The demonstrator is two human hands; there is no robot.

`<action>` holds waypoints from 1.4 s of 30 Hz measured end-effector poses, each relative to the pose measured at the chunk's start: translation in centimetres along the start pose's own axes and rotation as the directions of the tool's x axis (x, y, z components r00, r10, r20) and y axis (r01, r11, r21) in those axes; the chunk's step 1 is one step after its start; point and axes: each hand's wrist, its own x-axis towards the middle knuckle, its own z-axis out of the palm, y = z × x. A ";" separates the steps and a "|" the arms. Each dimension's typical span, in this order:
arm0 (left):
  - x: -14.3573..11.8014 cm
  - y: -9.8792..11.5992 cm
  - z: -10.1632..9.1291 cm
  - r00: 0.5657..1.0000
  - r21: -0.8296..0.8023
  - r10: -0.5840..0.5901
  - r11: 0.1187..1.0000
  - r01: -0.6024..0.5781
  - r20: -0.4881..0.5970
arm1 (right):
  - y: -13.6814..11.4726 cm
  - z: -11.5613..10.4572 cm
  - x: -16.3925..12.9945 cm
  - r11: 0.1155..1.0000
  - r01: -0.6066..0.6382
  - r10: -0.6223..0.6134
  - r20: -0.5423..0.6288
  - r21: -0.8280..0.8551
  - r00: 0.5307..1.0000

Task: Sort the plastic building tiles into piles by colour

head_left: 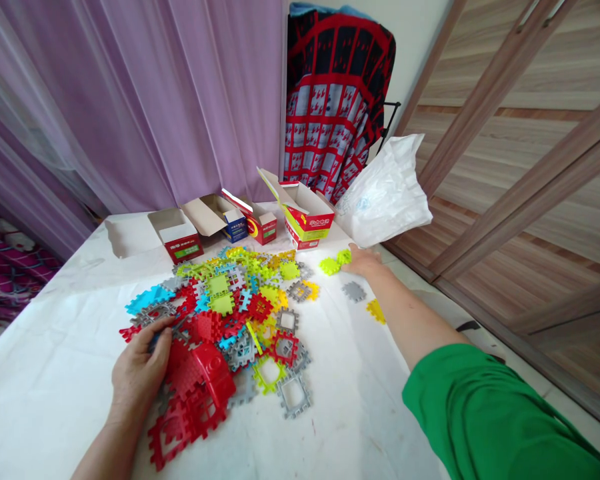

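A heap of notched plastic building tiles in red, grey, blue, yellow and lime covers the middle of the white table. My left hand (143,360) rests at the heap's left side beside the red tiles (185,370). Its thumb and fingers are bent around something small and dark that I cannot make out. My right hand (364,261) reaches far forward, right of the heap, its fingers closed on a lime-green tile (344,257). Another lime-green tile (329,266) lies touching or close beside it. Nearer to me are a loose grey tile (354,291) and a yellow tile (376,311), partly behind my forearm.
Open cardboard boxes line the table's back: a red one (184,250), a blue one (235,227), a smaller red one (266,230) and a red-and-lime one (310,223). A white plastic bag (387,193) stands at the back right edge. Wooden cabinet doors (520,167) are to the right.
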 end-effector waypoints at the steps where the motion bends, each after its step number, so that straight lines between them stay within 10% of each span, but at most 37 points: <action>1: 0.0 0.0 0.0 1.000 -0.002 0.003 1.000 -0.003 0.000 | -0.1 0.1 0.1 1.000 -0.007 0.007 0.000 -0.001 1.000; 21: -0.1 0.7 -0.3 0.998 0.004 -0.049 0.999 0.049 0.027 | 1.8 -1.3 0.5 0.994 -0.111 0.111 0.066 -0.003 0.992; 29: 0.0 0.5 -0.2 0.999 0.016 -0.013 1.000 0.012 0.030 | -2.9 -1.4 -2.1 0.963 0.266 -0.261 -0.095 0.036 0.961; 42: 0.3 -0.4 0.3 0.995 0.032 0.096 0.995 -0.096 0.005 | -4.4 1.1 -1.5 0.980 0.195 -0.194 -0.027 0.045 0.981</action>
